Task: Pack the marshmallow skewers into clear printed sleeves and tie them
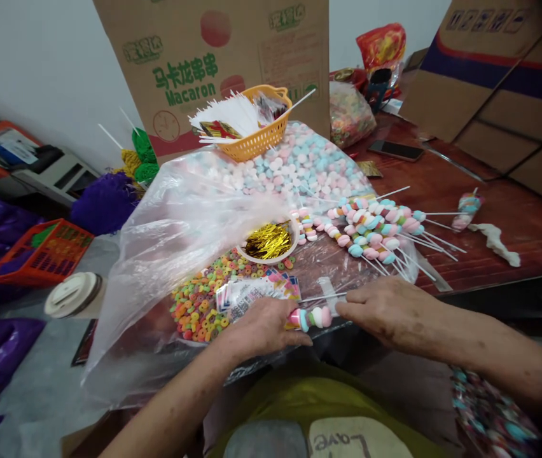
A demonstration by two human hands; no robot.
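My left hand (271, 324) is closed round a short marshmallow skewer (316, 317), whose pink, blue, white and green pieces stick out past my fingers. To its right, my right hand (385, 312) is closed, its fingertips pinched beside the skewer's end. A whitish translucent plastic strip (329, 289) lies at those fingertips; whether they hold it I cannot tell. Behind my left hand, printed cards (247, 294) are fanned over colourful ring candies (194, 312). A white bowl of gold twist ties (268, 243) stands just beyond. Finished marshmallow skewers (376, 226) are piled to the right.
Loose pastel marshmallows (294, 159) lie in a big clear plastic bag (156, 222). A yellow basket (252, 147) of white sticks stands behind, against a Macaron carton (185, 38). A phone (396, 150) and another carton (485, 89) are at right. A lidded cup (73, 296) is at left.
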